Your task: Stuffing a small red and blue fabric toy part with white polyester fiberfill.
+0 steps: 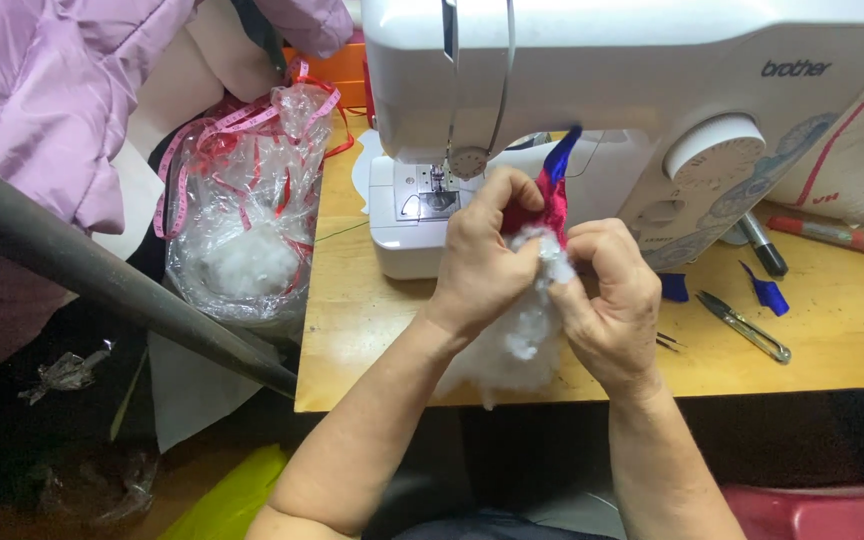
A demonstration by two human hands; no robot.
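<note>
Left of table, clear plastic bag (242, 215) holds white stuffing (249, 262)

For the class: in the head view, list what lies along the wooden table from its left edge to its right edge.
Plastic bag → left hand → right hand → thread snips → red marker.

Light wooden table (372, 330) over dark, perhaps cluttered, floor (12, 470).

white sewing machine (632, 70) at the back of a wooden table (852, 340); thread snips (744, 326), blue fabric scraps (769, 293), markers (832, 236) to its right; clear plastic bag (242, 210) with pink measuring tape (187, 150) at left
</note>
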